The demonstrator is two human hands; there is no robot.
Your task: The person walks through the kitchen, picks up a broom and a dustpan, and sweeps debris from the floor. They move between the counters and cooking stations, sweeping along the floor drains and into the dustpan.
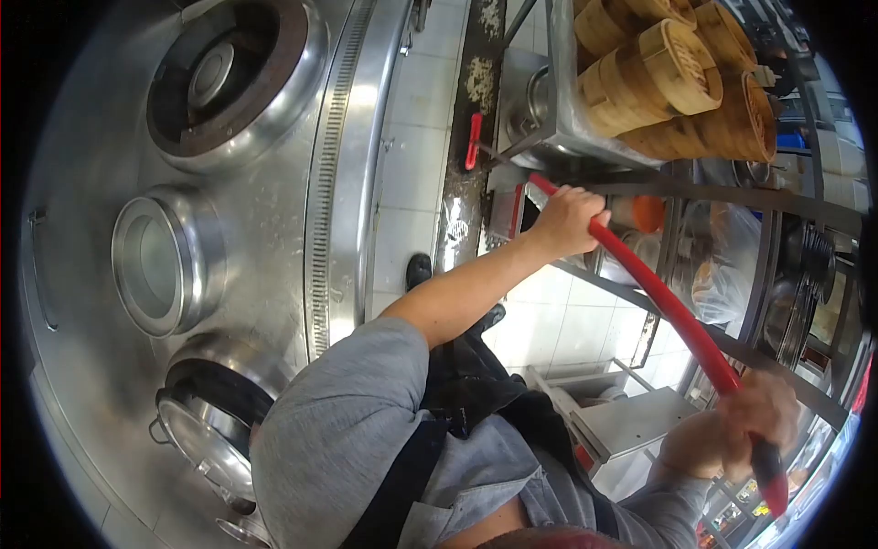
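Two bare hands are clenched round one long red pole (668, 302), and I watch both through the head camera. I have the left hand (567, 222) gripping it toward the end that reaches down, and the right hand (757, 421), blurred, grasping it just short of the dark band (765, 456) near the other end. The pole slants across in front of the metal rack (722, 189); beyond the left hand I make out a thin rod (495, 155) that seems to join it to a red head (474, 142) on the dark strip (455, 229) of floor between tabletop and rack. Just behind the rack's front left corner I see bamboo steamers (654, 82) heaped together, and within the rack, a clear plastic bag (720, 291). To my left runs the steel tabletop (265, 229), a slotted grating (327, 197) along its right edge. A burner ring (261, 96) sits toward its far edge, a round steel well (151, 265) nearer its middle, and a metal lid (210, 444) toward the near edge. One dark shoe (419, 271) shows beside the dark strip
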